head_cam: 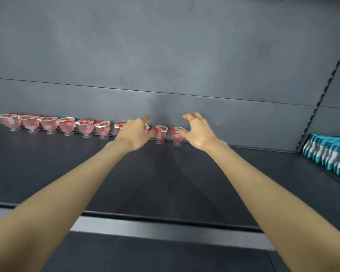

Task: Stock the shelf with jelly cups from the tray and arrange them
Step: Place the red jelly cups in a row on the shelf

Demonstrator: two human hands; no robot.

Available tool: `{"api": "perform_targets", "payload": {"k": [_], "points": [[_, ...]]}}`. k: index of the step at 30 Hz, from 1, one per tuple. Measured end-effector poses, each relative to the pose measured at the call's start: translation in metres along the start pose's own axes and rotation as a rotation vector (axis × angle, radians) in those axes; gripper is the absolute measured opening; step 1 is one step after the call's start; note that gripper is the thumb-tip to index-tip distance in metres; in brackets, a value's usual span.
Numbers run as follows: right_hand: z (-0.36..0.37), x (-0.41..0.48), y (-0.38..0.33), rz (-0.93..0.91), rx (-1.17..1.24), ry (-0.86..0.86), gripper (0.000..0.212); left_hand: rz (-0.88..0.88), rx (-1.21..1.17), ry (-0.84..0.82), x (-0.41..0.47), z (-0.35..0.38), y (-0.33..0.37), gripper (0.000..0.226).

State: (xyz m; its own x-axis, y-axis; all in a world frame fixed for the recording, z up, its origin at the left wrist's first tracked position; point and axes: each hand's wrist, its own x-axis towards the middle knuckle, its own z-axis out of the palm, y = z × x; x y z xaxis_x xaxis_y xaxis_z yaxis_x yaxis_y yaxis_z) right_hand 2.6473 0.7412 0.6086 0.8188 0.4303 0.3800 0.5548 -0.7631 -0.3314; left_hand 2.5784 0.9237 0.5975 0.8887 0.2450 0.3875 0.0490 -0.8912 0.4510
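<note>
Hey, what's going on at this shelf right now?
A person is reaching both bare arms deep into a dark shelf. A row of pink, red-lidded jelly cups stands along its back edge. The left hand and the right hand are at the row's right end with fingers spread, either side of the last two cups. Neither plainly grips one. Teal-and-white packets sit at the far right.
</note>
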Motion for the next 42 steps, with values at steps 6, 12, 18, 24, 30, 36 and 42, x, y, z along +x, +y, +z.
{"api": "perform_targets", "payload": {"k": [6, 12, 18, 24, 30, 36, 42], "points": [[-0.048, -0.070, -0.045, -0.072, -0.034, 0.121, 0.046, 0.168, 0.017, 0.146, -0.064, -0.057, 0.015, 0.054], [-0.066, -0.150, -0.078, -0.116, -0.017, 0.163, 0.043, 0.288, 0.110, 0.273, -0.144, -0.091, 0.025, 0.050], [-0.043, -0.232, -0.089, -0.173, 0.048, 0.171, 0.043, 0.387, 0.240, 0.320, -0.235, -0.082, 0.019, 0.052], [0.017, -0.317, -0.086, -0.180, 0.143, 0.056, 0.044, 0.313, 0.248, 0.199, -0.333, -0.040, -0.003, 0.054], [0.097, -0.383, -0.089, -0.110, 0.151, -0.160, 0.046, 0.215, 0.243, 0.007, -0.412, 0.011, -0.051, 0.051], [0.202, -0.429, -0.093, 0.049, 0.159, -0.381, 0.047, 0.086, 0.172, -0.232, -0.461, 0.072, -0.133, 0.046], [0.324, -0.476, -0.091, 0.300, 0.175, -0.603, 0.046, -0.131, 0.043, -0.549, -0.505, 0.148, -0.228, 0.049]]}}
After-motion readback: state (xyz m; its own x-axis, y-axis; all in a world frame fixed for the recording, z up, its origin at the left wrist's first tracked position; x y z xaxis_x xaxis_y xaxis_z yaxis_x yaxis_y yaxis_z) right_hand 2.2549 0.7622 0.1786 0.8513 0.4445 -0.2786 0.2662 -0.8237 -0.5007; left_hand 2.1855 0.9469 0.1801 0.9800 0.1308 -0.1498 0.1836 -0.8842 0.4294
